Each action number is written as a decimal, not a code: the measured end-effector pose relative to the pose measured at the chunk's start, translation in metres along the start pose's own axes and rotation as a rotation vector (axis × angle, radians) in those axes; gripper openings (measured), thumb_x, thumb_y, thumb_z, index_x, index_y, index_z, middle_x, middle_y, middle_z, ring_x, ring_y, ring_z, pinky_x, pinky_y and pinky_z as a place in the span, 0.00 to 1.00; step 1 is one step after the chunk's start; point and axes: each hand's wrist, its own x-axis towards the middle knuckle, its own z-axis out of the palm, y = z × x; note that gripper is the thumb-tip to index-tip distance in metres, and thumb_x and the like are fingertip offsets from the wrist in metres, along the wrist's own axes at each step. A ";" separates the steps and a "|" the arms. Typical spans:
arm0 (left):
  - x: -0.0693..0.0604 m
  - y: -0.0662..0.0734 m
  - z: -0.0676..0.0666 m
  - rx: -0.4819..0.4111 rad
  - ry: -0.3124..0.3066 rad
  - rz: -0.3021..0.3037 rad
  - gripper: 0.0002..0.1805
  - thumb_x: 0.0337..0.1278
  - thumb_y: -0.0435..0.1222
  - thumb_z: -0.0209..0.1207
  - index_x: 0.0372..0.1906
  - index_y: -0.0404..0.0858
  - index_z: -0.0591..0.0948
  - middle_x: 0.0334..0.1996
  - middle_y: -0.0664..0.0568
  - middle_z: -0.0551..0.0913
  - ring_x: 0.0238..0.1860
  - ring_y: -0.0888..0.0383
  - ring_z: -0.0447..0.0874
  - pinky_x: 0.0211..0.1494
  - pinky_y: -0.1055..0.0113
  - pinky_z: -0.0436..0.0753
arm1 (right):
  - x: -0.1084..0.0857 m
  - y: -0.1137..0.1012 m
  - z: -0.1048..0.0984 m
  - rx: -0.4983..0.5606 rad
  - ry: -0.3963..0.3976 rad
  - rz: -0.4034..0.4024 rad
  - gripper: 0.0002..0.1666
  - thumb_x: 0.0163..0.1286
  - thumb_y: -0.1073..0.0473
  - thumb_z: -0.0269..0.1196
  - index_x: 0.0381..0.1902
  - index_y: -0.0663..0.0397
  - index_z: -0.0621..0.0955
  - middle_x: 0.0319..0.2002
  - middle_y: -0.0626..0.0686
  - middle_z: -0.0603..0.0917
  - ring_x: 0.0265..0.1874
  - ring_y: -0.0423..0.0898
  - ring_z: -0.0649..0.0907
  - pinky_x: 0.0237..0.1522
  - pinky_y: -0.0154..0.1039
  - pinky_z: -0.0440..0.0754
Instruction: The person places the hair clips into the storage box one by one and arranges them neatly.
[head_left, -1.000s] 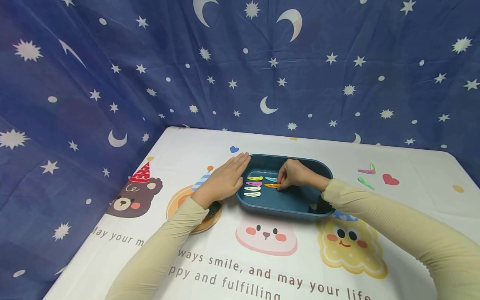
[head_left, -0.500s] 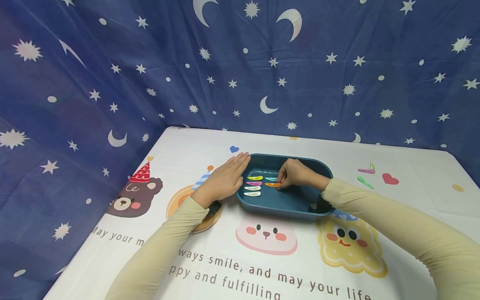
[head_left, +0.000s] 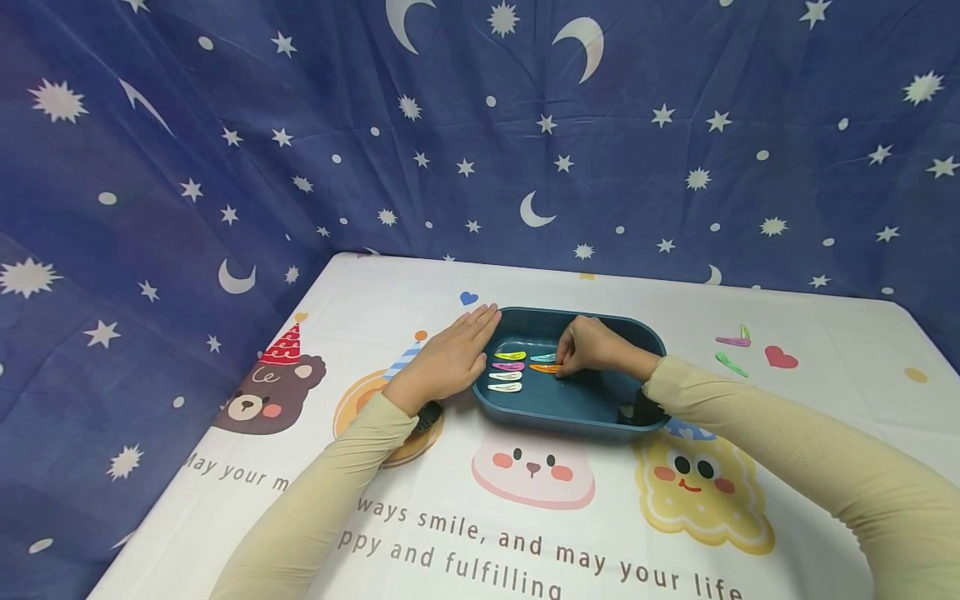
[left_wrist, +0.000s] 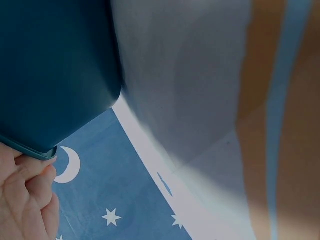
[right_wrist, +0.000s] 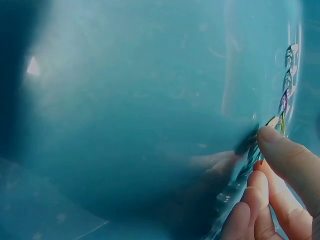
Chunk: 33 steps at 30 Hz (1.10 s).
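Inside tray (head_left: pixel 581 404), right hand (head_left: pixel 590 343) pinches orange clip (head_left: pixel 543 368); left hand (head_left: pixel 444 357), fingers extended, touches tray.

Clips (head_left: pixel 508 367) lie inside and right of the tray (head_left: pixel 573 408).

I see even light to the far edge of the table (head_left: pixel 840 350); left wrist view dim, shadow beside a corner of the tray (left_wrist: pixel 55 65); right wrist view hazy, glare-streaked.
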 end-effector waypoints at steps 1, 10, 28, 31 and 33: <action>0.000 0.000 0.000 -0.001 0.003 0.002 0.34 0.67 0.39 0.41 0.74 0.35 0.47 0.76 0.48 0.46 0.77 0.54 0.41 0.78 0.63 0.47 | 0.000 0.000 0.000 0.002 -0.001 0.001 0.04 0.45 0.66 0.73 0.20 0.59 0.86 0.19 0.51 0.86 0.17 0.34 0.78 0.21 0.27 0.77; 0.000 0.000 -0.001 -0.009 0.008 0.008 0.34 0.66 0.38 0.41 0.74 0.35 0.48 0.76 0.46 0.47 0.76 0.53 0.42 0.78 0.62 0.47 | 0.000 0.006 -0.001 0.026 -0.005 -0.015 0.07 0.44 0.67 0.74 0.24 0.61 0.86 0.22 0.52 0.87 0.19 0.34 0.80 0.23 0.27 0.80; 0.001 0.000 0.000 -0.013 -0.014 -0.013 0.34 0.67 0.39 0.41 0.74 0.37 0.46 0.76 0.48 0.45 0.77 0.55 0.40 0.78 0.62 0.46 | -0.004 0.009 -0.015 0.171 -0.065 -0.037 0.14 0.46 0.69 0.72 0.33 0.68 0.84 0.28 0.57 0.87 0.25 0.38 0.82 0.31 0.32 0.85; 0.001 0.000 0.000 -0.013 -0.017 -0.013 0.34 0.67 0.39 0.40 0.74 0.37 0.46 0.76 0.49 0.45 0.77 0.55 0.40 0.78 0.62 0.46 | -0.005 0.008 -0.018 0.203 -0.078 -0.033 0.15 0.47 0.70 0.72 0.35 0.70 0.83 0.30 0.60 0.87 0.27 0.40 0.83 0.34 0.33 0.85; 0.001 0.000 0.000 -0.013 -0.017 -0.013 0.34 0.67 0.40 0.40 0.74 0.37 0.46 0.76 0.48 0.45 0.77 0.55 0.40 0.78 0.62 0.46 | -0.006 0.007 -0.021 0.221 -0.087 -0.027 0.16 0.48 0.70 0.71 0.37 0.70 0.83 0.32 0.61 0.86 0.28 0.41 0.84 0.35 0.34 0.86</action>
